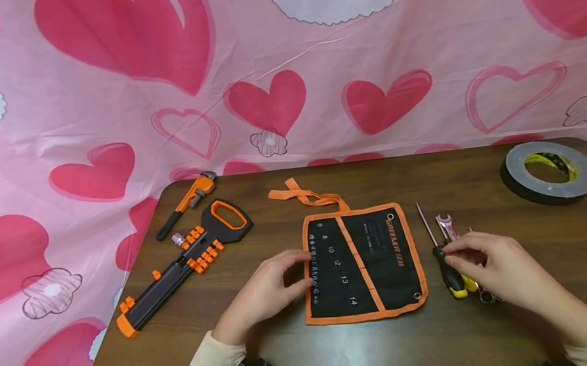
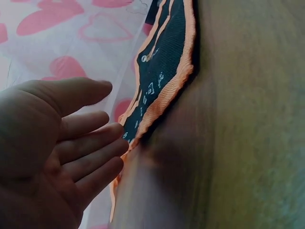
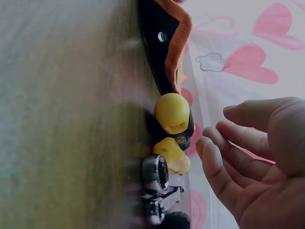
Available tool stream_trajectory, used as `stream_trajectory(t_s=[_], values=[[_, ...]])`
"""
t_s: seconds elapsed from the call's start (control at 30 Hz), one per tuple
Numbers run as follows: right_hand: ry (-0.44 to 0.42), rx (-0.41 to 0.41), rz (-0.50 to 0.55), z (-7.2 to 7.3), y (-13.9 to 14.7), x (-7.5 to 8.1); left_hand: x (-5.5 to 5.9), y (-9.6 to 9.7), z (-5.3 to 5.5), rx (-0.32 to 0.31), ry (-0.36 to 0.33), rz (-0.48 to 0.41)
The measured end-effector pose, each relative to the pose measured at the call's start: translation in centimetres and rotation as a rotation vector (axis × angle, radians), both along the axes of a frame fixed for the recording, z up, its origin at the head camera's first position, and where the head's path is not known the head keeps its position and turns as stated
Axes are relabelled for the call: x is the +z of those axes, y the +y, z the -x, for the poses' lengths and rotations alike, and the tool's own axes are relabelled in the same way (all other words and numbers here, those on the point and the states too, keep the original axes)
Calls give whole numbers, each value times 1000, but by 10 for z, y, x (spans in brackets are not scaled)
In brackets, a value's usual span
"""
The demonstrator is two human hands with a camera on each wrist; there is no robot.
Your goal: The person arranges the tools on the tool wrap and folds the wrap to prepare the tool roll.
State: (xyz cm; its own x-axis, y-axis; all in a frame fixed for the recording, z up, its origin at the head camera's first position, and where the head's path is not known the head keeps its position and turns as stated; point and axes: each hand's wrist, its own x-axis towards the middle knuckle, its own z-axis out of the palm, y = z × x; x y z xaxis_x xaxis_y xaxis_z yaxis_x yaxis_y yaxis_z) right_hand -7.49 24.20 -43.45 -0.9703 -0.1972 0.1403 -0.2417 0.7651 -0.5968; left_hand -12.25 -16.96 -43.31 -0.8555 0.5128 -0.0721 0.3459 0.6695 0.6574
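Observation:
A black tool pouch with orange edging [image 1: 393, 276] lies flat on the table, its numbered pockets toward the left. My left hand [image 1: 265, 291] is at the pouch's left edge, fingers loosely bent and thumb apart; in the left wrist view nothing is in that hand [image 2: 71, 143]. Over a small group of tools to the right of the pouch hovers my right hand [image 1: 502, 268]. Nearest to it is a screwdriver with a black and yellow handle [image 1: 450, 276]. The right wrist view shows a gap between the fingers and the screwdriver's yellow end [image 3: 171, 112]. A second yellow handle [image 3: 170, 151] and metal wrenches [image 3: 155, 174] lie beside it, partly hidden.
A roll of tape [image 1: 521, 184] rests at the back right. On the left are an orange pipe wrench [image 1: 186, 204] and a black and orange holder with a handle [image 1: 185, 266]. Orange ties [image 1: 325, 197] trail behind the pouch. A pink heart-patterned cloth [image 1: 306, 51] hangs behind the table.

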Motion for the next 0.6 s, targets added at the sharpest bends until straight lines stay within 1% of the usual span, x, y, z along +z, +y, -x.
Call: stream_trajectory(t_s=[0.2,0.3,0.43,0.6], values=[[61,-28,1,-5,0,-6,-4,2,-5,-38,-29,55],[65,-43,9,-7,0,-8,-4,2,-7,-51,-35,71],[38,-59,7,-9,-1,-9,-4,3,-8,-62,-45,71],[-28,-76,-10,-8,-2,-9,-6,3,-8,-97,-77,78]])
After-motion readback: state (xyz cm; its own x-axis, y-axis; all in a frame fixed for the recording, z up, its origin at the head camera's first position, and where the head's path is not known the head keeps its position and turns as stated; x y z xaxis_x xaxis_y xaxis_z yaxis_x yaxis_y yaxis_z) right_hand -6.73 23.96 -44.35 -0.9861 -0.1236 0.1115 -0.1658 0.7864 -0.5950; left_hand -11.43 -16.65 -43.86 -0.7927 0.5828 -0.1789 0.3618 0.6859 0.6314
